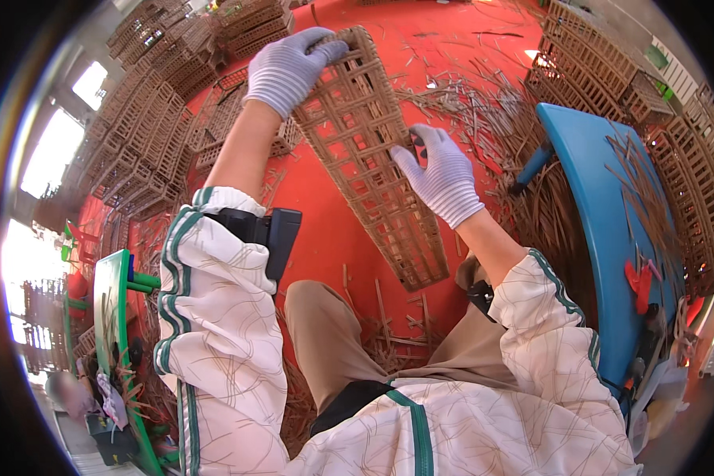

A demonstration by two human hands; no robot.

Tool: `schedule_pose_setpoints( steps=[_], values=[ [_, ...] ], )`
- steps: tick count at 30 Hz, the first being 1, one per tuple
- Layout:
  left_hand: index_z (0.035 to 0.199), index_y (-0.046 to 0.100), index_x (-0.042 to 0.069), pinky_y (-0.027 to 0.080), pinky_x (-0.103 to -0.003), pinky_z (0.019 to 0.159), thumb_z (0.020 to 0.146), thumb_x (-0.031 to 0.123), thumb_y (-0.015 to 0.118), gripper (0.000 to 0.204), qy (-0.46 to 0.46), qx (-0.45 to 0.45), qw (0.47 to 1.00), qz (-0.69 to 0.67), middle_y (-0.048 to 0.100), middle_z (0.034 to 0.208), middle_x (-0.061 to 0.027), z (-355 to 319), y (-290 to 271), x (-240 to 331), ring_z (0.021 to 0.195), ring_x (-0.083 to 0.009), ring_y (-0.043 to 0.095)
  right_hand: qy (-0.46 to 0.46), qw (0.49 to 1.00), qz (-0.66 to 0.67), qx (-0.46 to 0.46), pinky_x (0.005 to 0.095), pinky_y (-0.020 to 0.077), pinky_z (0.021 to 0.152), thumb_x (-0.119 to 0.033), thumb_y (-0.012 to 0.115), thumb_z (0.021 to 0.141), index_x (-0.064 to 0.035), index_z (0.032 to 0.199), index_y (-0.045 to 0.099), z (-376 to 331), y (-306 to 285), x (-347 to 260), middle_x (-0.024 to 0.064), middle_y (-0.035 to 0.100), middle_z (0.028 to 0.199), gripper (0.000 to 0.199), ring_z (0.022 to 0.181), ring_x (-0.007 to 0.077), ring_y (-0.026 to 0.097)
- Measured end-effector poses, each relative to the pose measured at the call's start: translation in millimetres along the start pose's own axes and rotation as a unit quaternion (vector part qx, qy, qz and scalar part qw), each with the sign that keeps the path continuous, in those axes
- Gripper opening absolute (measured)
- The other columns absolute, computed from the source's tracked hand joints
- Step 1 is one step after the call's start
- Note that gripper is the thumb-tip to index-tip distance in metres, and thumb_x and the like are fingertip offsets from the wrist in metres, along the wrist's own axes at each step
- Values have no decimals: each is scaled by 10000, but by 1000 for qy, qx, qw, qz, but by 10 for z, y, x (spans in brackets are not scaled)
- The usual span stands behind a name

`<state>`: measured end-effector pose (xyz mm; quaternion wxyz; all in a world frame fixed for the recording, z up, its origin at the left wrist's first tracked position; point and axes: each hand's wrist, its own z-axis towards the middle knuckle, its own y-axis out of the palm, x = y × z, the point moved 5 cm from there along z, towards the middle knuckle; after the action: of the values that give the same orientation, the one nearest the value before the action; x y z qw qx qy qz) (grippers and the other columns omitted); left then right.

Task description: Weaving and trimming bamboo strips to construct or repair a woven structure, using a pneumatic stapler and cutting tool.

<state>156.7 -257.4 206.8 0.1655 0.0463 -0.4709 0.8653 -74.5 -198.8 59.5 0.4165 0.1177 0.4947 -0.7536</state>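
Observation:
A long brown woven basket [362, 151] is tilted up in front of me, its open lattice sides showing and its lower end hanging between my knees. My left hand [287, 71], in a grey-white striped glove, is closed round its upper end. Gloved the same way, my right hand [444, 176] is at the basket's right side, the thumb against the rim. A small dark thing [417, 143] shows between that thumb and the fingers. It looks like part of a hand tool, but its kind cannot be made out.
Stacks of woven baskets [139, 135] stand at the left, with more baskets [583, 67] at the far right. Loose brown strips [472, 107] litter the red floor [317, 214]. At my right is a blue table [575, 174] bearing strips and red-handled scissors [639, 282]; a green table edge [113, 293] is at left.

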Motion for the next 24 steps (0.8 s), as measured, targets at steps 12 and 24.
schedule_pose_setpoints(
  steps=[12,24],
  values=[
    [1163,738,221,531,-395,842,908,619,608,491,-13,-6,1000,18,760,972,-73,-81,13,238,941,-275,709,-27,996,-26,76,495,524,788,-303,619,962,-69,1117,581,79,30,-4,151,628,1034,283,972,361,619],
    [1047,756,162,568,-365,724,780,559,790,480,-15,9,997,-73,749,829,-63,-769,-121,555,777,-247,730,2,993,120,-11,406,564,805,-187,804,818,-65,1401,484,-792,212,200,147,614,1103,676,928,305,660]
  ],
)
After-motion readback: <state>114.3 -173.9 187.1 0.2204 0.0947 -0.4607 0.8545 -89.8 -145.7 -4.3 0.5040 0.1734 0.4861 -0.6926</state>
